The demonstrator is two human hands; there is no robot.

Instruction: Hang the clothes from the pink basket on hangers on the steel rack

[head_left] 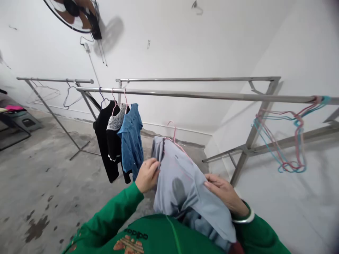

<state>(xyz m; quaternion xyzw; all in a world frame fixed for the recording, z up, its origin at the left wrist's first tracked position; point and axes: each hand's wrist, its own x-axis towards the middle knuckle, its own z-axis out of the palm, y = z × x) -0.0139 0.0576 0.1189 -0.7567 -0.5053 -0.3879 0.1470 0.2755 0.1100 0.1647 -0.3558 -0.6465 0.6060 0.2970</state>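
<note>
In front of my body is a light grey shirt (182, 173) with a darker damp-looking patch, draped over a pink hanger (174, 132) whose hook points up, apart from the rail. My left hand (148, 174) pinches the shirt's edge near its left shoulder. On the opposite side, my right hand (224, 192) grips the cloth by the other shoulder, thumb and fingers closed on it. The lower part of the shirt bunches against my green top.
A metal rail (190, 94) runs across, carrying a blue shirt (131, 137), a black-and-grey top (116, 123) and a black garment (104, 137). Pink and blue hangers (296, 141) hang at its right end. A wall fan (79, 16) is above left; dark spots mark the floor (58, 176).
</note>
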